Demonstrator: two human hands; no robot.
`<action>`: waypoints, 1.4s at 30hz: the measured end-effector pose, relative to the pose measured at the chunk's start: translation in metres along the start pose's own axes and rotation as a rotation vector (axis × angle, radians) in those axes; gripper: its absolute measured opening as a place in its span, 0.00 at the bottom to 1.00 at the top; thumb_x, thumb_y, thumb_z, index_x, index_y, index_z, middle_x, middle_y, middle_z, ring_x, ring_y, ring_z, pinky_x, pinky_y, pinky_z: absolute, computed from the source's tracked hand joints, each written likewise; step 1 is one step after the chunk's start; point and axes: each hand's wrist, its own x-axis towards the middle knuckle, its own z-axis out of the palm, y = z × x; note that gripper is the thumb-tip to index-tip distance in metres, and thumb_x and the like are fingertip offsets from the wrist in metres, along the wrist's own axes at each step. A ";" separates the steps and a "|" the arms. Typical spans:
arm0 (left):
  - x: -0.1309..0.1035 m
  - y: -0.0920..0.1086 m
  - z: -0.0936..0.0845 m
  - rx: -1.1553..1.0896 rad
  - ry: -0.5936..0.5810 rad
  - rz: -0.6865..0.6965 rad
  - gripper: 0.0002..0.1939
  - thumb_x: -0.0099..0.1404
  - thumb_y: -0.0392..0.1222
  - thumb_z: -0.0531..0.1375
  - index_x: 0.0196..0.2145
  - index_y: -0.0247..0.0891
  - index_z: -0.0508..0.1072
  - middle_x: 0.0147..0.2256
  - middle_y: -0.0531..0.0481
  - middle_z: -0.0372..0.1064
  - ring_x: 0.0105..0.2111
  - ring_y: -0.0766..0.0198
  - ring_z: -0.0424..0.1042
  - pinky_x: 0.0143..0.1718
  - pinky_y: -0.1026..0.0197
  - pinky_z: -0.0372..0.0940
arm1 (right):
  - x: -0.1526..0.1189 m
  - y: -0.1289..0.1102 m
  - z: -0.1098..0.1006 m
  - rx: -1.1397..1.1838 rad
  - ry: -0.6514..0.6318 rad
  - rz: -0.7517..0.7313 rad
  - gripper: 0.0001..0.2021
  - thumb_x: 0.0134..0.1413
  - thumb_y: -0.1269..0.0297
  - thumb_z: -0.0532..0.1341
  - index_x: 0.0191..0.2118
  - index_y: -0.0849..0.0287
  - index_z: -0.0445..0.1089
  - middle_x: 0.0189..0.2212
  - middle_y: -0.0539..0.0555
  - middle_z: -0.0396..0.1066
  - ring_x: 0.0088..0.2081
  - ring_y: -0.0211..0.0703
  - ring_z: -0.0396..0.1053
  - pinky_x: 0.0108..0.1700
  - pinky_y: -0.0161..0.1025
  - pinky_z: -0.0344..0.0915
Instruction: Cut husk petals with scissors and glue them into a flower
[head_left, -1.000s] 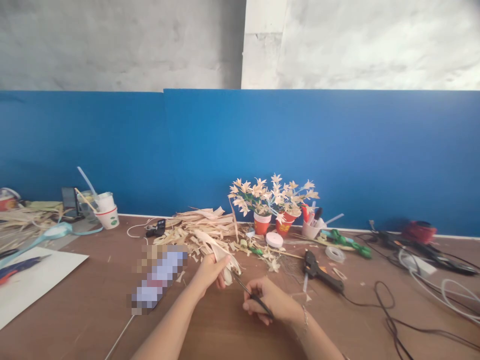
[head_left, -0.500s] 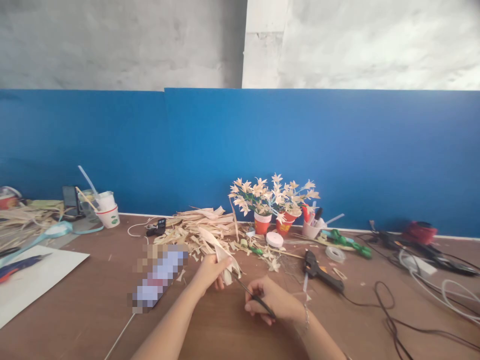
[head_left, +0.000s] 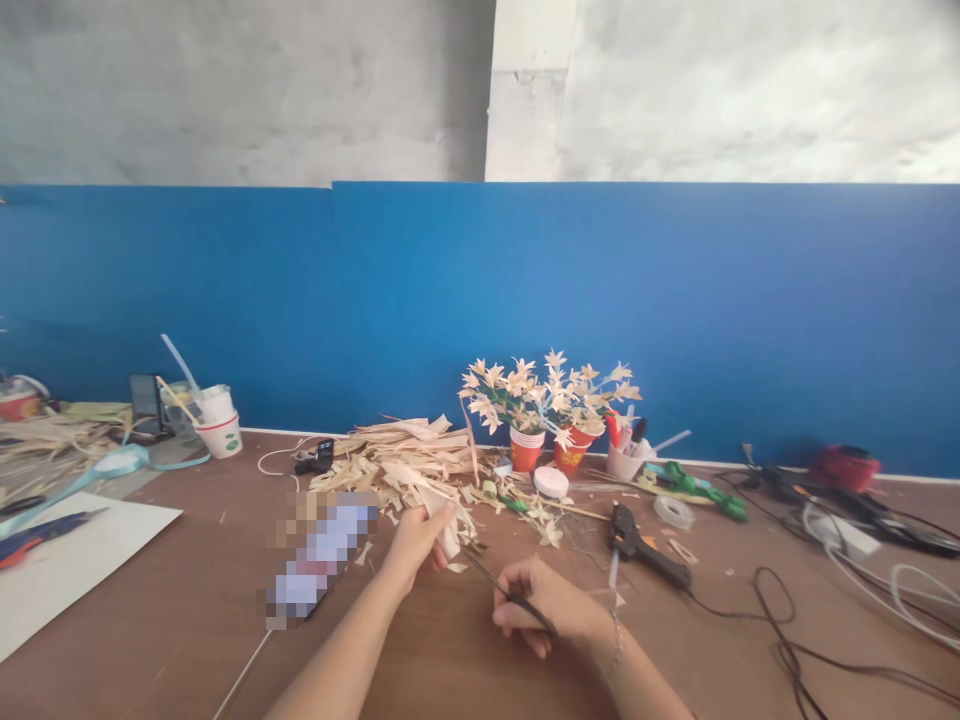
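Note:
My left hand is closed on a pale, dry corn husk, pinched between thumb and fingers. The husk's lower end looks slit into narrow strips. Just right of it, my right hand grips a pair of dark scissors, with the fingers around the handles. The blades point up and left toward the husk's end, close to it; whether they touch is not clear. A small husk scrap lies on the table beneath the husk.
Behind my hands lie a husk pile, two red cups of husk flowers and a white tape roll. At right are a black glue gun and loose cables. A blurred-out device lies left; a white board is farther left.
The husk has shifted and turned in my left hand, its end drawing slightly away from the scissors. A small scrap now shows on the table below it. My right hand has barely moved.

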 end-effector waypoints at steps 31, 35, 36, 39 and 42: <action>-0.004 0.001 0.006 -0.043 0.033 -0.058 0.22 0.52 0.61 0.59 0.22 0.37 0.64 0.09 0.56 0.62 0.10 0.69 0.62 0.09 0.71 0.53 | 0.001 -0.004 0.003 -0.117 0.053 -0.014 0.06 0.40 0.66 0.61 0.25 0.63 0.67 0.17 0.46 0.68 0.10 0.26 0.56 0.10 0.24 0.46; -0.005 0.002 0.007 -0.061 0.030 -0.047 0.23 0.52 0.62 0.58 0.22 0.37 0.64 0.10 0.55 0.63 0.10 0.69 0.63 0.09 0.70 0.54 | -0.001 -0.007 0.003 -0.124 0.055 -0.028 0.05 0.39 0.66 0.61 0.24 0.64 0.68 0.18 0.47 0.68 0.11 0.26 0.56 0.10 0.24 0.46; -0.005 0.002 0.007 -0.063 0.030 -0.046 0.23 0.52 0.62 0.58 0.22 0.37 0.63 0.10 0.55 0.63 0.10 0.68 0.63 0.09 0.70 0.54 | -0.002 -0.008 0.003 -0.123 0.054 -0.030 0.06 0.39 0.66 0.61 0.24 0.64 0.68 0.18 0.47 0.68 0.11 0.26 0.56 0.10 0.24 0.46; -0.005 0.002 0.007 -0.063 0.028 -0.042 0.23 0.51 0.63 0.59 0.22 0.37 0.64 0.11 0.55 0.64 0.10 0.68 0.63 0.09 0.70 0.54 | -0.003 -0.010 0.003 -0.122 0.049 -0.036 0.06 0.39 0.66 0.61 0.23 0.64 0.68 0.18 0.47 0.68 0.11 0.26 0.56 0.11 0.24 0.47; -0.006 0.003 0.007 -0.079 0.037 -0.042 0.24 0.50 0.63 0.59 0.22 0.37 0.64 0.11 0.55 0.63 0.10 0.68 0.64 0.09 0.70 0.54 | -0.003 -0.011 0.002 -0.123 0.047 -0.031 0.06 0.38 0.65 0.62 0.24 0.64 0.68 0.18 0.47 0.68 0.11 0.26 0.56 0.11 0.24 0.47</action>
